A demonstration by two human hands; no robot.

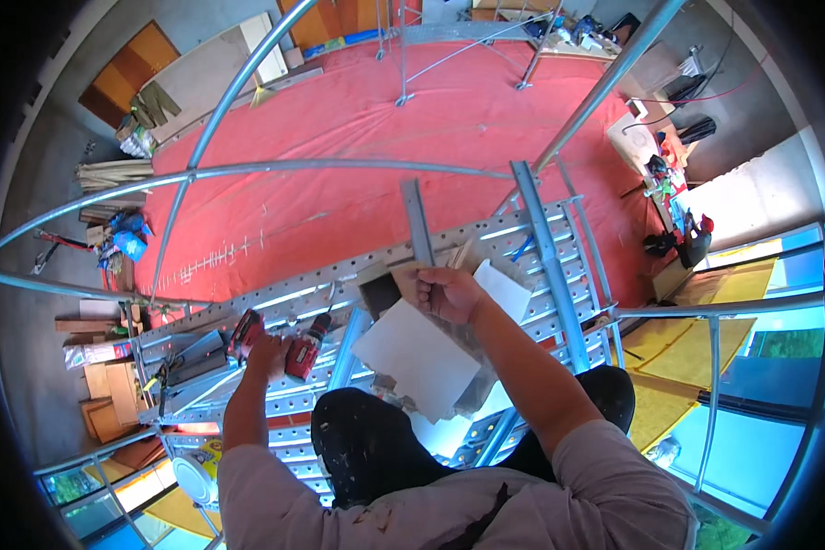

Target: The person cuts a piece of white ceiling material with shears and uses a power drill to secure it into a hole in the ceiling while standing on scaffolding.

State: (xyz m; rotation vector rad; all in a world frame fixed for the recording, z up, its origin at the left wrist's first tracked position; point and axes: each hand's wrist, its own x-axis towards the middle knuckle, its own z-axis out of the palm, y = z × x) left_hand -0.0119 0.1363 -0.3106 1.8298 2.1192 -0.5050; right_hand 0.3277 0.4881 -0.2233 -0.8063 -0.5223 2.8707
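Observation:
My left hand (264,354) is wrapped round the handle of a red and black cordless drill (304,356), held above the scaffold platform with its chuck toward the right. My right hand (444,293) is closed with the fingers pinched together; anything small between them is hidden. It is over a small open cardboard box (379,288) with a dark inside. Just below that hand lies a white sheet (417,353) with a ragged lower edge. A second white piece (504,291) sits to its right.
I am on a perforated metal scaffold platform (275,302). Steel rails (339,167) and a diagonal tube (605,82) surround it. A grey metal channel (550,266) crosses the platform. A white bucket (192,478) stands at lower left. Far below, red sheeting (339,119) covers the floor.

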